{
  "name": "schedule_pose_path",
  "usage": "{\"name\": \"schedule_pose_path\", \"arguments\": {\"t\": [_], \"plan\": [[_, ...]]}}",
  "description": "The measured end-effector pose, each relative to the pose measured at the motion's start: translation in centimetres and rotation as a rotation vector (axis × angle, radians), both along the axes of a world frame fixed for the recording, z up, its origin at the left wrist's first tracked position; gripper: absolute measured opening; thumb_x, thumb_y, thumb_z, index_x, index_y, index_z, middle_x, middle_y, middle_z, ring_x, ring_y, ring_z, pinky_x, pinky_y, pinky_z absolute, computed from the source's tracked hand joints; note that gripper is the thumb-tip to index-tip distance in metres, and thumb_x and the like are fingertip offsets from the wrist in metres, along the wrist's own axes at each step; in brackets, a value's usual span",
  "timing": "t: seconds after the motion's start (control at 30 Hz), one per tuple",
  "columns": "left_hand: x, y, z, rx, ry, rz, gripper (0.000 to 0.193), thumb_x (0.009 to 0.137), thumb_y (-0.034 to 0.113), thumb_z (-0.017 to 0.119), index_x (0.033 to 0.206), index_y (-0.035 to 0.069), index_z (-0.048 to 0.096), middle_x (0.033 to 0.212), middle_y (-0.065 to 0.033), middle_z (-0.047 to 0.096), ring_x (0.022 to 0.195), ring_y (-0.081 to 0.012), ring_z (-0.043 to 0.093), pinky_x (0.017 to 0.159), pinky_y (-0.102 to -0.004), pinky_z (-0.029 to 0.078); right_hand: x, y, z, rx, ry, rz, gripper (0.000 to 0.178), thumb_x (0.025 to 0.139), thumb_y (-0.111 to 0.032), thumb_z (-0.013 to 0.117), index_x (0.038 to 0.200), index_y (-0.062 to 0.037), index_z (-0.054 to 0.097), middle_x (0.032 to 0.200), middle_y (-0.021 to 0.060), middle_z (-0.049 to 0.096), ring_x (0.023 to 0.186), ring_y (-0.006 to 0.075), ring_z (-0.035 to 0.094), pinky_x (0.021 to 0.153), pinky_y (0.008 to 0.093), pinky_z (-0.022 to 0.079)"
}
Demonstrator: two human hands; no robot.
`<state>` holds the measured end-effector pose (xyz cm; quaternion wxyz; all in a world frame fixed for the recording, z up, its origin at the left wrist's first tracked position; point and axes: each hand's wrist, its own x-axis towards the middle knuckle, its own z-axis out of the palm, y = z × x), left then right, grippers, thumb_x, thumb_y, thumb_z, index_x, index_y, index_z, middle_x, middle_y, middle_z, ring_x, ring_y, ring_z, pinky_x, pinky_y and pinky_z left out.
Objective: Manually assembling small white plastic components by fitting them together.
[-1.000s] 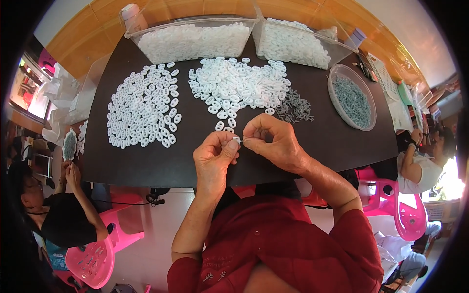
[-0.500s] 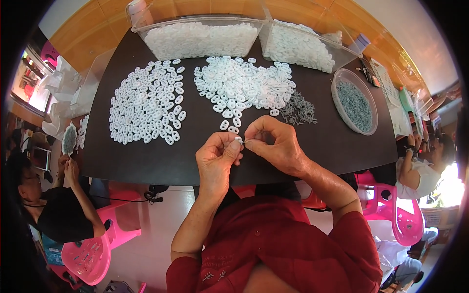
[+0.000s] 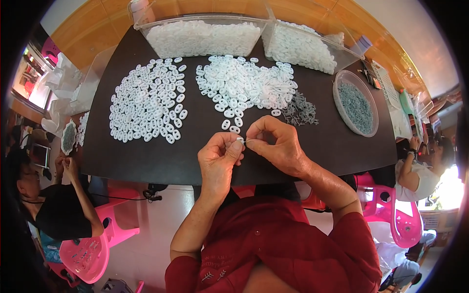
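Observation:
Above the table's near edge, my left hand [image 3: 218, 158] pinches a small white oval two-hole plastic piece [image 3: 240, 139] between thumb and fingers. My right hand [image 3: 279, 149] is closed in a pinch right beside it, its fingertips holding a thin grey screw-like pin [image 3: 245, 142] against the piece; most of the pin is hidden. Just beyond my hands lie a few loose white pieces [image 3: 234, 130], trailing from a heaped pile of the same pieces [image 3: 239, 80]. A small heap of grey pins [image 3: 300, 110] lies right of that pile.
A spread of white pieces [image 3: 146, 102] covers the table's left. Two clear bins [image 3: 205, 19] of white pieces stand at the back. A round clear tub [image 3: 375, 117] of grey pins sits at the right. People sit on both sides, near pink chairs [image 3: 88, 259].
My hands stay together at nearly the same spot, still holding the white piece and pin. The whole view has shifted very slightly.

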<state>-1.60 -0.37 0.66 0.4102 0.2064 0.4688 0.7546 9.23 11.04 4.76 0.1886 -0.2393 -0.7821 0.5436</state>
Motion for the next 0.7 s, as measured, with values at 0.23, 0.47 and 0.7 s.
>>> {"name": "schedule_pose_path", "arguments": {"t": [0.23, 0.47, 0.7], "plan": [[0.89, 0.03, -0.12, -0.007, 0.119, 0.072, 0.008, 0.09, 0.009, 0.061, 0.09, 0.001, 0.06, 0.074, 0.002, 0.055, 0.063, -0.0036, 0.047, 0.054, -0.0171, 0.038, -0.05, -0.09, -0.52, -0.007, 0.008, 0.011, 0.011, 0.08, -0.003, 0.067, 0.089, -0.0021, 0.06, 0.079, -0.0023, 0.055, 0.071, 0.0036, 0.048, 0.065, 0.0215, 0.043], [0.81, -0.08, 0.22, 0.056, 0.167, 0.114, 0.008, 0.09, 0.007, 0.059, 0.093, -0.001, 0.061, 0.073, 0.0032, 0.052, 0.063, -0.0036, 0.044, 0.054, -0.0171, 0.036, -0.32, -0.27, -0.36, -0.045, 0.019, 0.021, 0.012, 0.081, -0.004, 0.067, 0.09, -0.0024, 0.061, 0.08, -0.0031, 0.056, 0.071, 0.0026, 0.048, 0.063, 0.0207, 0.042], [0.72, -0.31, -0.61, 0.016, 0.579, 0.253, 0.006, 0.087, 0.003, 0.062, 0.091, -0.001, 0.064, 0.07, -0.0011, 0.051, 0.06, -0.0069, 0.045, 0.052, -0.0214, 0.037, -0.55, -0.25, -0.03, -0.188, 0.012, 0.028, 0.011, 0.079, -0.002, 0.067, 0.088, -0.0018, 0.061, 0.081, -0.0013, 0.059, 0.073, 0.0037, 0.053, 0.065, 0.02, 0.045]]}}
